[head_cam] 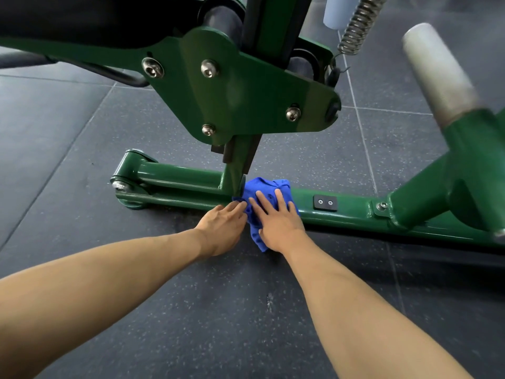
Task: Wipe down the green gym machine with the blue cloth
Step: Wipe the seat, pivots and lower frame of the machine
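Your right hand lies flat on the blue cloth, fingers straight and spread, pressing it onto the low base rail of the green gym machine. The cloth sits bunched on the rail, just beside the foot of the upright post, with one corner hanging down to the floor.

Your left hand reaches the cloth's left edge with fingers straight and together. Its thumb is out of sight, so you cannot tell whether it pinches the cloth or only touches it.

Judge progress as partial at best. The wipe is at the base rail, and nothing shows which surfaces are already clean. Treat the bracket plate, the rail to either side and the angled tube at right as work left to do.

The machine is cut off at the top and right edges. The peg at upper right is blurred, and the rail's far side is hidden.
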A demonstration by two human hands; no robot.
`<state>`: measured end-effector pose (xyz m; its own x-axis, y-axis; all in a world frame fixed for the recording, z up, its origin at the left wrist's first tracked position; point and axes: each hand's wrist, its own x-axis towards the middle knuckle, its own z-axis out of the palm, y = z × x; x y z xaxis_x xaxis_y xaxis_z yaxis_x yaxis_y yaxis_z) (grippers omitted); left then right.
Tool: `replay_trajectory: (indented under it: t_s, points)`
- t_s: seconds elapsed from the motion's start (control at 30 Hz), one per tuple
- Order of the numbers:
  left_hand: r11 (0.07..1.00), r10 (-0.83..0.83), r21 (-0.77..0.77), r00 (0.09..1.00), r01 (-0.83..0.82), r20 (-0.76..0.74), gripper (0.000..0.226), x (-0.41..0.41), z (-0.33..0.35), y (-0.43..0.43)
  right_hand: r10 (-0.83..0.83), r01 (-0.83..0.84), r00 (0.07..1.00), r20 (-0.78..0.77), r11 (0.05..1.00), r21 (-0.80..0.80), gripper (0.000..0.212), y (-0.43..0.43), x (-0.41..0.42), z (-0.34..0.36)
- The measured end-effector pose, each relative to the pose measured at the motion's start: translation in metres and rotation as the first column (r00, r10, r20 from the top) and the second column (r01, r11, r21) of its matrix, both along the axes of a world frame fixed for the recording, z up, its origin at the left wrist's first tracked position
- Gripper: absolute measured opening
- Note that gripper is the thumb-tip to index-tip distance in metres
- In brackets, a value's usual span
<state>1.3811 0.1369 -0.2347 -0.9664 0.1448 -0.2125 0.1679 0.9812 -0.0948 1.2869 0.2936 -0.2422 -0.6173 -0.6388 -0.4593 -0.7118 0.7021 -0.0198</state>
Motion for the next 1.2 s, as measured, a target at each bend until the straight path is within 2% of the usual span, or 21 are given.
replay_trajectory:
  t_s: [0.13, 0.23, 0.3, 0.37, 0.43, 0.5, 0.63, 0.7, 0.83, 0.93, 1.0, 1.07, 1.2]
  points:
    - [1.0, 0.011, -0.008, 1.0, -0.012, -0.004, 0.036, -0.005, 0.002, 0.009, -0.249, 0.249, 0.968, -0.012, 0.967, 0.059, 0.071, 0.009, -0.018, 0.007]
    - [1.0, 0.02, -0.016, 1.0, -0.02, 0.014, 0.038, -0.005, 0.006, 0.014, -0.325, 0.325, 0.946, -0.001, 0.944, 0.057, 0.067, 0.0, -0.019, 0.011]
    - [1.0, 0.011, -0.022, 1.0, -0.011, -0.005, 0.038, -0.004, 0.007, 0.013, -0.246, 0.246, 0.969, 0.015, 0.969, 0.008, 0.071, -0.011, -0.011, 0.009]
    - [1.0, 0.025, -0.003, 1.0, -0.025, 0.0, 0.038, -0.002, 0.008, 0.009, -0.126, 0.126, 0.992, 0.024, 0.992, -0.012, 0.083, -0.015, -0.005, 0.003]
    - [0.999, 0.038, 0.002, 0.999, -0.038, 0.017, 0.038, -0.001, 0.007, 0.006, -0.094, 0.094, 0.996, 0.002, 0.995, -0.015, 0.092, -0.005, -0.005, -0.003]
    - [0.999, 0.041, -0.012, 0.999, -0.041, 0.028, 0.038, -0.002, 0.006, 0.006, -0.146, 0.147, 0.989, -0.036, 0.989, -0.002, 0.086, 0.011, -0.013, -0.006]
    - [0.999, 0.041, 0.014, 0.999, -0.041, 0.034, 0.039, -0.01, 0.01, 0.015, -0.227, 0.226, 0.96, -0.162, 0.974, -0.026, 0.06, 0.039, -0.023, -0.01]
    - [0.999, 0.031, 0.037, 0.999, -0.032, 0.025, 0.044, -0.019, 0.011, 0.022, -0.231, 0.221, 0.95, -0.21, 0.973, -0.072, 0.058, 0.04, -0.019, -0.013]
    - [0.99, 0.099, 0.085, 0.986, -0.111, 0.138, 0.058, -0.035, 0.01, 0.037, -0.044, 0.032, 0.971, -0.236, 0.998, -0.056, 0.064, 0.047, -0.006, -0.022]
    - [0.987, 0.132, 0.059, 0.962, -0.15, 0.237, 0.073, -0.039, 0.012, 0.045, 0.079, -0.124, 0.934, -0.349, 0.986, -0.109, 0.063, 0.085, -0.023, -0.02]
    - [0.994, 0.106, -0.005, 0.958, -0.109, 0.266, 0.078, -0.041, 0.012, 0.047, 0.121, -0.183, 0.924, -0.363, 0.973, -0.142, 0.062, 0.12, -0.033, -0.022]
    - [0.995, 0.065, -0.088, 0.949, -0.039, 0.31, 0.08, -0.044, 0.013, 0.045, -0.002, -0.081, 0.929, -0.37, 0.974, -0.21, 0.058, 0.152, -0.036, -0.02]
    - [0.995, 0.053, -0.099, 0.915, -0.015, 0.399, 0.081, -0.057, 0.018, 0.043, -0.277, 0.203, 0.866, -0.416, 0.956, -0.214, 0.053, 0.185, -0.041, -0.021]
